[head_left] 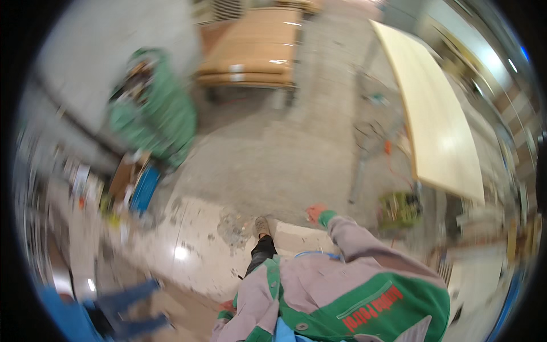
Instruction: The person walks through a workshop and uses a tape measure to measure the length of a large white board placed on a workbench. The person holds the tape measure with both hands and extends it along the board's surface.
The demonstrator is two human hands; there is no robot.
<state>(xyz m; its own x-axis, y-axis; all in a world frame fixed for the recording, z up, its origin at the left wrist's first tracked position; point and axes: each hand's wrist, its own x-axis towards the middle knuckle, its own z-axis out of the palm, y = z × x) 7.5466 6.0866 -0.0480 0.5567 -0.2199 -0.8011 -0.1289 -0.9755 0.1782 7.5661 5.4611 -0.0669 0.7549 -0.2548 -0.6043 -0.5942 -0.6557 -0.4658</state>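
Observation:
My right hand (316, 213) hangs out in front of my body at the end of a grey sleeve with a green cuff. Its fingers look curled in, and blur hides what they hold, if anything. Only a small part of my left hand (227, 306) shows beside my jacket (319, 285); its fingers are hidden. Neither hand visibly touches anything around it. One shoe (261, 226) is on the worn, pale floor. A large pale board (439, 114) stands raised to the right, beyond my right hand. Below its near edge is a blurred yellow-green object (399, 210).
Stacked brown panels (250, 51) rest on a low support ahead. At left stand a stuffed green sack (165, 114) and a blue box (145, 189). Cables (370, 134) lie near the board. Another person in blue (125, 308) is at lower left.

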